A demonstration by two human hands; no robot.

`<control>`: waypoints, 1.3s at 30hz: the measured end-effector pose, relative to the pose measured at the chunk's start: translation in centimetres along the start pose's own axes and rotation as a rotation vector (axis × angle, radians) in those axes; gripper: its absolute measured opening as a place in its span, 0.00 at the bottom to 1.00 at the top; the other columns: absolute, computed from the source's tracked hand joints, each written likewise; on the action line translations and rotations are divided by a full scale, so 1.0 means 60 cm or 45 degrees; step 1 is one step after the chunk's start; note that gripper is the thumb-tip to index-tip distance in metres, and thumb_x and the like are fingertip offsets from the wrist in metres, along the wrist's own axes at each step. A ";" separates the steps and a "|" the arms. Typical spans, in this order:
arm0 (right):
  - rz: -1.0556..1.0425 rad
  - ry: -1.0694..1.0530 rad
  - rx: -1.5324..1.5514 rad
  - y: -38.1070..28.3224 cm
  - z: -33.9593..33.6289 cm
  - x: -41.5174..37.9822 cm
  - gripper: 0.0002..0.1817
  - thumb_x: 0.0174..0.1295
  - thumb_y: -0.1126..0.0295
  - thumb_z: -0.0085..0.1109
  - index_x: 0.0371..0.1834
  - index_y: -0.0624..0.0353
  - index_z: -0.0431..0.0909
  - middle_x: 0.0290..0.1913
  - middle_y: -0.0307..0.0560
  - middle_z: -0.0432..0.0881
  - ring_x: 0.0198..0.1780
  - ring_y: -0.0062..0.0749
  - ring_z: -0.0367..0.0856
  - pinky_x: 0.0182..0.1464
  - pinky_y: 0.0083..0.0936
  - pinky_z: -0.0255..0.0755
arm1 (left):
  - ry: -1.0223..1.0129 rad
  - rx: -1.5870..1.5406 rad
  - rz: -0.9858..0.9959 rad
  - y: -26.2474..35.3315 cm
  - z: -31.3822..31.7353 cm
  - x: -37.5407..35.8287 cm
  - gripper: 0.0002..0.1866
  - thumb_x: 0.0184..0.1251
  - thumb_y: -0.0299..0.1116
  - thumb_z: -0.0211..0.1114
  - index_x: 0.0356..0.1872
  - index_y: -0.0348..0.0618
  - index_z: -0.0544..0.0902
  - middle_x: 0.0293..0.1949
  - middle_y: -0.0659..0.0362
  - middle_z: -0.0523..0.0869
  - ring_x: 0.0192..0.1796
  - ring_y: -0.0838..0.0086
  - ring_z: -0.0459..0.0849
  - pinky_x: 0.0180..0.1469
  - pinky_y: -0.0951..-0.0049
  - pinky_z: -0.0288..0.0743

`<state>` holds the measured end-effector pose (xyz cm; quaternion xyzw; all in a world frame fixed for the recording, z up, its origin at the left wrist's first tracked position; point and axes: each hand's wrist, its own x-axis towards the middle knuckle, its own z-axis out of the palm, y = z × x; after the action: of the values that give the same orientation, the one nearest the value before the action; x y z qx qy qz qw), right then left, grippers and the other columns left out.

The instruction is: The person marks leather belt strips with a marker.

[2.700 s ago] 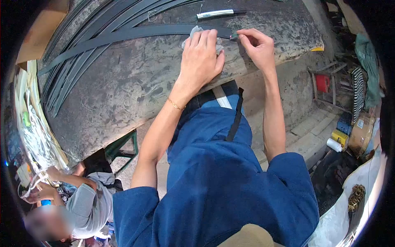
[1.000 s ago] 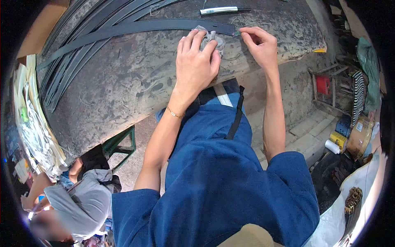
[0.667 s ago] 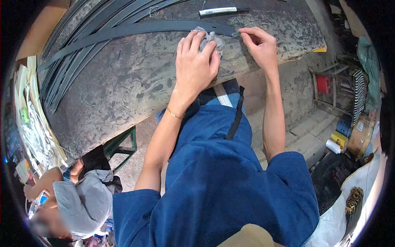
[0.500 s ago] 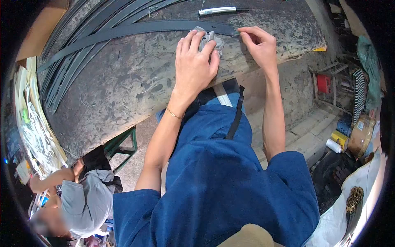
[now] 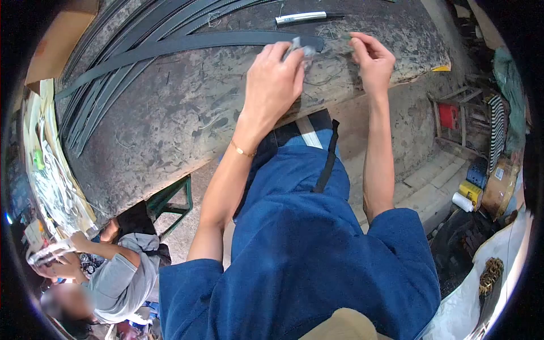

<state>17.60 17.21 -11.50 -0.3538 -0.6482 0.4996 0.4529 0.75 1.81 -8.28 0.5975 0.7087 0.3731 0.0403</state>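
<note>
My left hand (image 5: 273, 79) is closed on a crumpled grey cloth (image 5: 301, 52), over the near edge of a dark strap (image 5: 226, 38) lying across the worktable (image 5: 164, 124). The strap's end shows just past the cloth. To the right of that end, apart from it, my right hand (image 5: 374, 59) is raised with thumb and forefinger pinched together; whatever they hold is too small to make out. Beyond the strap lies a silver tube-like tool (image 5: 300, 18) with a dark tip.
More dark straps (image 5: 102, 99) are heaped at the table's left. A cardboard box (image 5: 56, 42) and shiny plastic wrapping (image 5: 54, 164) stand at the left edge. A person in grey (image 5: 122, 277) is at lower left. A wooden stool (image 5: 462, 122) is at right.
My right hand has moved right, away from the strap's end. My left hand has shifted slightly with the cloth, now bunched in its fingers. The person in grey has moved their arms.
</note>
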 end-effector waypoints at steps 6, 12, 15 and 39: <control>0.094 0.164 0.403 0.017 -0.012 0.014 0.08 0.69 0.75 0.65 0.48 0.66 0.87 0.37 0.44 0.88 0.29 0.16 0.74 0.31 0.16 0.68 | 0.106 0.190 0.352 0.002 0.061 0.031 0.10 0.63 0.32 0.69 0.43 0.41 0.88 0.51 0.52 0.85 0.56 0.57 0.83 0.56 0.59 0.78; 0.083 0.130 0.496 0.016 -0.010 0.013 0.09 0.70 0.75 0.65 0.48 0.68 0.87 0.37 0.46 0.88 0.29 0.17 0.74 0.31 0.17 0.68 | 0.013 0.330 0.459 -0.003 0.056 0.036 0.09 0.61 0.33 0.68 0.39 0.39 0.86 0.50 0.52 0.84 0.58 0.57 0.82 0.57 0.59 0.77; 0.070 0.166 0.502 0.015 -0.014 0.012 0.09 0.69 0.75 0.65 0.48 0.67 0.87 0.37 0.45 0.88 0.29 0.17 0.75 0.32 0.17 0.69 | 0.025 0.059 0.338 -0.020 0.051 0.030 0.09 0.59 0.31 0.68 0.36 0.36 0.83 0.48 0.51 0.83 0.57 0.55 0.81 0.55 0.60 0.79; 0.057 -0.005 0.135 0.005 -0.006 0.010 0.09 0.69 0.73 0.65 0.49 0.63 0.88 0.36 0.39 0.88 0.30 0.13 0.74 0.32 0.14 0.68 | -0.042 0.391 0.340 -0.010 0.042 0.016 0.24 0.56 0.33 0.66 0.57 0.55 0.84 0.51 0.53 0.80 0.58 0.56 0.76 0.57 0.54 0.71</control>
<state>17.73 17.94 -11.61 -0.3428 -0.6136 0.5438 0.4585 1.26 3.86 -10.04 0.6914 0.6709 0.2528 -0.0898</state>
